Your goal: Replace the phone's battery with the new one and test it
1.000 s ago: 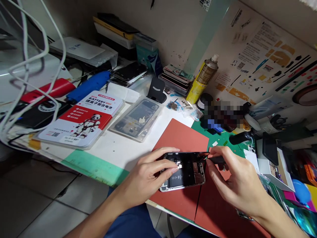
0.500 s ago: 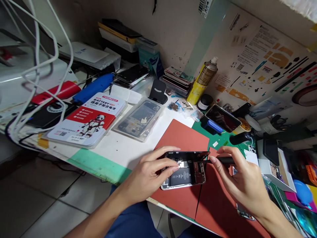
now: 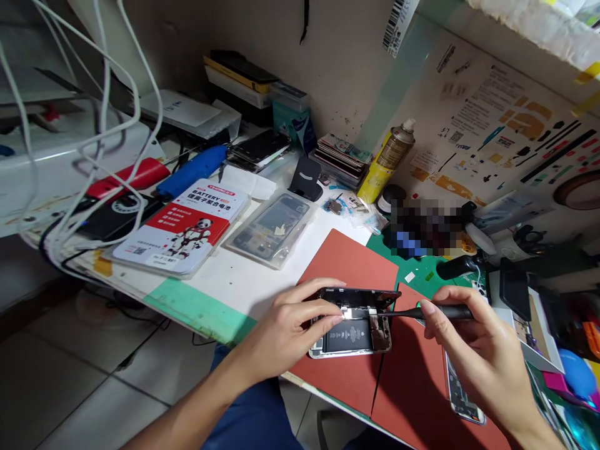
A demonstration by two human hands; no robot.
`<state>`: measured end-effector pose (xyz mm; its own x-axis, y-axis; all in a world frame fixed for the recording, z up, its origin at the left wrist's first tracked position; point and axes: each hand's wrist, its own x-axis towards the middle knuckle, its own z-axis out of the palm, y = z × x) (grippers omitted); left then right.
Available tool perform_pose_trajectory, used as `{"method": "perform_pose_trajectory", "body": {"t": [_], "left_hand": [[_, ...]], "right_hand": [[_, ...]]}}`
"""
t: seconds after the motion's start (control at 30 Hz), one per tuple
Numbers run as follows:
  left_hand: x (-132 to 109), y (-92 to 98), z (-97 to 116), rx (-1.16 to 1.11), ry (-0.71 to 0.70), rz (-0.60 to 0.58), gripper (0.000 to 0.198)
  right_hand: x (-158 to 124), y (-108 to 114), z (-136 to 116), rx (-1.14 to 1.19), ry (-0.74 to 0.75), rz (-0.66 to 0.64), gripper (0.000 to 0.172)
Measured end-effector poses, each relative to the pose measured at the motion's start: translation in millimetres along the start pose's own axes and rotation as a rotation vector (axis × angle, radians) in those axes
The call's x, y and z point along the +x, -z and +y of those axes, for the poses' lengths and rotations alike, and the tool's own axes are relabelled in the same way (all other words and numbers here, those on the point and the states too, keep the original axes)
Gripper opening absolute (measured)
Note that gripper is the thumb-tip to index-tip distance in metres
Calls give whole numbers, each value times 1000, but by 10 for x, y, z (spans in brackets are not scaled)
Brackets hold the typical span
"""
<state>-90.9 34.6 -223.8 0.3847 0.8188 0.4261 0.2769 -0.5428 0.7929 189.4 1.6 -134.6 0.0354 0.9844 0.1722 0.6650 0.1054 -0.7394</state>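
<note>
An opened smartphone (image 3: 351, 340) rests on the red mat (image 3: 347, 259), its black battery and inner parts exposed. Its dark screen (image 3: 359, 296) is tilted up along the far edge. My left hand (image 3: 297, 319) grips the phone's left end, fingers behind the screen and thumb over the inside. In my right hand (image 3: 473, 340) is a black screwdriver (image 3: 440, 312), held nearly level between thumb and fingers. Its thin shaft points left, with the tip at the right part of the phone's inside; exact contact cannot be made out. Another phone (image 3: 463, 390) lies partly under my right forearm.
A battery pack (image 3: 180, 228) and a clear case with a phone frame (image 3: 274, 228) lie left of the mat. Behind stand a yellow spray can (image 3: 387, 162) and stacked phone parts (image 3: 342, 156). White cables (image 3: 105, 125) hang at left. An open box (image 3: 539, 325) stands at right.
My right hand and the screwdriver have shifted to the right, so more of the shaft shows. The left hand keeps its hold on the phone. The whole view has moved slightly.
</note>
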Motion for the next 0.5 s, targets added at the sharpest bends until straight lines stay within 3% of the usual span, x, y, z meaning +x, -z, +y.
{"method": "perform_pose_trajectory", "body": {"t": [0.17,0.5], "left_hand": [[-4,-18,-2,-35,-20,11,16],[22,2,12,-111,-20,-4,14]], "right_hand": [[17,-124,28,330,-217,-20,27],[4,-294,80,442,-271,-90,27]]}}
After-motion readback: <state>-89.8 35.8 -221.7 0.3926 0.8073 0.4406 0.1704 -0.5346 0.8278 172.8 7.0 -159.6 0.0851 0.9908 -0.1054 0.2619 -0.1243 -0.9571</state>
